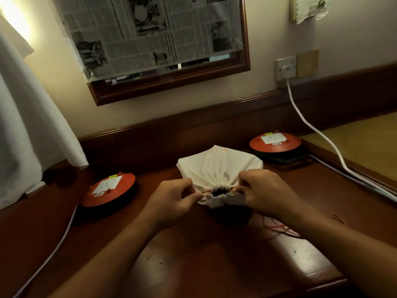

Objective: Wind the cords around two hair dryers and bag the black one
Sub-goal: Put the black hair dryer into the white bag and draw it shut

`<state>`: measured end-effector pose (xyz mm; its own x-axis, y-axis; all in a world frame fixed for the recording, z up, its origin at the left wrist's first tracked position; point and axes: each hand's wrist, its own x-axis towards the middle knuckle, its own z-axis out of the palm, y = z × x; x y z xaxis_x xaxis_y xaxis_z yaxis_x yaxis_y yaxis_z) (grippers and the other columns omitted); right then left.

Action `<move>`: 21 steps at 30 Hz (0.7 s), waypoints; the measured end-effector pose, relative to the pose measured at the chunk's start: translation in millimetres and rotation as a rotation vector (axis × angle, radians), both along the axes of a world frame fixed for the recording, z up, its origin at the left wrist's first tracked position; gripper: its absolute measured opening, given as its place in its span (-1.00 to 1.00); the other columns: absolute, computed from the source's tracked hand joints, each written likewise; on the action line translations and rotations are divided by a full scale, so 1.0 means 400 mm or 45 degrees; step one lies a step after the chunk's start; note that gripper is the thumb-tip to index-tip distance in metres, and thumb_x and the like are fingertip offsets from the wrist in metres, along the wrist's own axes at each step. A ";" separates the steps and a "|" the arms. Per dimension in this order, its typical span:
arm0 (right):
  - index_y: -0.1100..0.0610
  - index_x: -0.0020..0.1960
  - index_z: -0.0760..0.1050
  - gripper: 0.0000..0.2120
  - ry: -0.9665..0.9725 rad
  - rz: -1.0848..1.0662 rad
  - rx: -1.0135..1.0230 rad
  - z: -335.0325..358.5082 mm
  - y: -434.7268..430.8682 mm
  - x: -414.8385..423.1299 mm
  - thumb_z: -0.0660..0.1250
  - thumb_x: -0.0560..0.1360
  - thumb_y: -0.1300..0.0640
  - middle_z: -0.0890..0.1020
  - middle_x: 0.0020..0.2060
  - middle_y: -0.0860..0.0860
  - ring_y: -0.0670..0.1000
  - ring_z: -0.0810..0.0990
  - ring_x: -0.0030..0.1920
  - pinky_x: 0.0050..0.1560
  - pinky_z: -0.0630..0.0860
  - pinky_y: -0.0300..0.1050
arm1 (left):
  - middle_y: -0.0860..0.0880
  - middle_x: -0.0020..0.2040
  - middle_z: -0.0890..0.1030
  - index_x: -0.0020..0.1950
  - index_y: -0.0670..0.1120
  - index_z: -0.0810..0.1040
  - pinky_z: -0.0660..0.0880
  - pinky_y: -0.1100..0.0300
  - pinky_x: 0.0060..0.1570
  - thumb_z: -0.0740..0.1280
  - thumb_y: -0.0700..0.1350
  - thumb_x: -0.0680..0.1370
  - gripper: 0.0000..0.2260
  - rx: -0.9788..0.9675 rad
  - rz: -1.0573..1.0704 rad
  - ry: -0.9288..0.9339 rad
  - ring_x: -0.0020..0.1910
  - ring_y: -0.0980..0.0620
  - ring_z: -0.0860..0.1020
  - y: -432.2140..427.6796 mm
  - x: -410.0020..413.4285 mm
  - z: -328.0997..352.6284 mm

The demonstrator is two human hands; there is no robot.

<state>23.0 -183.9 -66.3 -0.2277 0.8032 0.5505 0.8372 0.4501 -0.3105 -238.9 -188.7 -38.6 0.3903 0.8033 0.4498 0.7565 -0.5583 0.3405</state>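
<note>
At frame centre, the left hand (171, 200) and right hand (265, 190) each pinch the orange drawstring (205, 192) of the soft, limp white bag (219, 166); grip cord, not fabric.

Newspaper (150, 33) over mirror (171, 82): only large headline letters "ng" at top edge legible; column print too small. White labels on left cable reel (120, 194) and right cable reel (257, 145): illegible. Orange marking on cloth bag (219, 166): blurred, unreadable.

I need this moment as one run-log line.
left hand: pinches drawstring | right hand: pinches drawstring | white bag: on desk, mouth nearly shut
</note>
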 end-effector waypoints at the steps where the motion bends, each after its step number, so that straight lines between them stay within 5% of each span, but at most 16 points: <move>1: -0.01 -0.29 0.37 -0.78 0.016 0.008 0.011 0.010 -0.001 0.008 0.38 0.45 0.05 0.55 -0.35 -0.06 0.03 0.50 -0.32 -0.36 0.48 0.03 | 0.04 -0.35 0.58 -0.21 -0.03 0.58 0.44 0.06 -0.38 0.47 0.02 0.53 -0.80 -0.002 0.000 -0.043 -0.40 0.07 0.51 -0.008 -0.003 0.008; 5: -0.02 -0.28 0.36 -0.78 -0.013 -0.001 0.068 0.026 -0.004 0.027 0.39 0.42 0.14 0.53 -0.38 -0.06 0.03 0.49 -0.35 -0.40 0.47 0.01 | 0.01 -0.38 0.57 -0.21 -0.06 0.59 0.37 0.11 -0.44 0.47 -0.05 0.55 -0.82 0.009 -0.005 -0.099 -0.40 -0.05 0.50 -0.040 -0.023 0.020; 12: -0.04 -0.26 0.29 -0.76 -0.058 0.058 0.140 0.009 0.012 0.035 0.31 0.42 0.21 0.53 -0.38 -0.06 -0.04 0.32 -0.41 -0.44 0.16 -0.18 | 0.03 -0.39 0.56 -0.21 0.01 0.58 0.39 0.16 -0.46 0.44 -0.03 0.56 -0.85 -0.079 -0.020 -0.137 -0.40 -0.04 0.52 -0.071 -0.053 0.018; 21: -0.03 -0.25 0.36 -0.77 0.007 -0.041 0.045 -0.070 0.035 0.074 0.36 0.43 0.20 0.50 -0.35 -0.11 0.00 0.50 -0.36 -0.42 0.46 -0.02 | 0.01 -0.37 0.56 -0.19 -0.05 0.60 0.40 0.17 -0.45 0.44 -0.04 0.56 -0.84 -0.099 -0.132 -0.121 -0.37 -0.08 0.52 -0.091 -0.023 0.014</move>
<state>52.4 -169.9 -94.2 -0.1988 0.7901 0.5798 0.8500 0.4334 -0.2993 -248.0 -225.0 -33.1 0.4317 0.7945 0.4271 0.6581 -0.6012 0.4532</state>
